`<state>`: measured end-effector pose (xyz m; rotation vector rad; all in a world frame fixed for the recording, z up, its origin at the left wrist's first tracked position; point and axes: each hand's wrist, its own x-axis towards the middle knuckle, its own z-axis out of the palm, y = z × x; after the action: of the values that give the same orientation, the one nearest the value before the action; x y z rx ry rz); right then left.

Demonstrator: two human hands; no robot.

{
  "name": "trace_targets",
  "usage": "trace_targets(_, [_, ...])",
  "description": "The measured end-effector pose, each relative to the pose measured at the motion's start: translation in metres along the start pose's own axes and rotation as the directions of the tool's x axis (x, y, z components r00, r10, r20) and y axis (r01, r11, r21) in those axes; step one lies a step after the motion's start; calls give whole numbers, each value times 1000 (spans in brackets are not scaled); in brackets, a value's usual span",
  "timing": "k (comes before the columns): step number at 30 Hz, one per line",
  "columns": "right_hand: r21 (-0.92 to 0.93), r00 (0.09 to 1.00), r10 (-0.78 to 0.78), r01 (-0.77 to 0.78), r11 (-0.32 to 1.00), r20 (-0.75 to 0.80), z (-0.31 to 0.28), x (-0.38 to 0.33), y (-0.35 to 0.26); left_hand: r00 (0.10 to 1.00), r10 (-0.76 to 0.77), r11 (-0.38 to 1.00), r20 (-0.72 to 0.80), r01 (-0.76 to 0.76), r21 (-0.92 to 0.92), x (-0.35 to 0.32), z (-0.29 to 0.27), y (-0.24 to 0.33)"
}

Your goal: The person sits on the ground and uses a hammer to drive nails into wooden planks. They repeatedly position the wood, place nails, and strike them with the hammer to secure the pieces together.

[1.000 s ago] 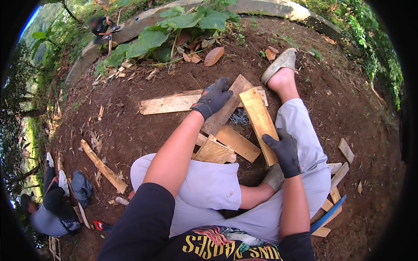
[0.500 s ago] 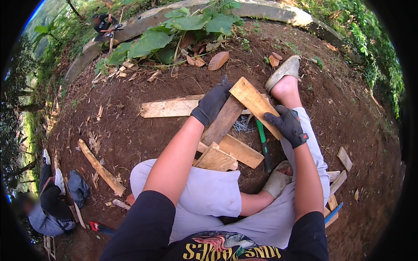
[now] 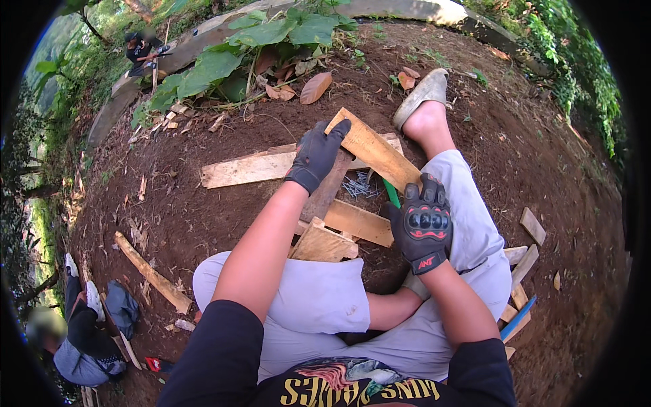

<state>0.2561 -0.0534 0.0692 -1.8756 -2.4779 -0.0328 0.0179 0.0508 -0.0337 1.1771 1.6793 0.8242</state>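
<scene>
My gloved left hand (image 3: 316,157) is closed around the upper left end of a short wooden plank (image 3: 376,150), its thumb over the top face. A darker board (image 3: 330,184) runs down from under that hand. Beside the plank's lower end, my gloved right hand (image 3: 423,222) has its back facing up and its fingers stretched out. Its thumb lies by the green handle of a hammer (image 3: 392,195), which is partly hidden. A pile of nails (image 3: 359,184) lies on the soil between the boards.
A long pale board (image 3: 247,169) lies behind my left hand. More wood pieces (image 3: 325,243) rest by my left knee, with offcuts (image 3: 522,264) at the right. A stick (image 3: 152,271) lies left. Two other people sit at far left and lower left. Leafy plants (image 3: 271,41) grow ahead.
My right hand has let go of the plank's lower end and moved down beside it, over the hammer. My left thumb now lies across the plank's upper end. The whole view has shifted slightly.
</scene>
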Motion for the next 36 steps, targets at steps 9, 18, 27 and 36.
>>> trace_targets(9, [178,973,-198,218,960,-123,18,30,-11,874,-119,900,-471,-106,-422,22,-102,11])
trace_targets(18, [377,995,-21,-17,926,96,95,139,-38,513,-193,981,-837,94,-168,17,-162,11])
trace_targets(27, [423,926,-315,206,882,207,106,119,-71,453,-248,968,-857,91,-232,12,-171,10])
trace_targets(36, [354,870,-390,277,893,302,88,103,-84,526,-216,975,-822,69,-212,32,-162,-9])
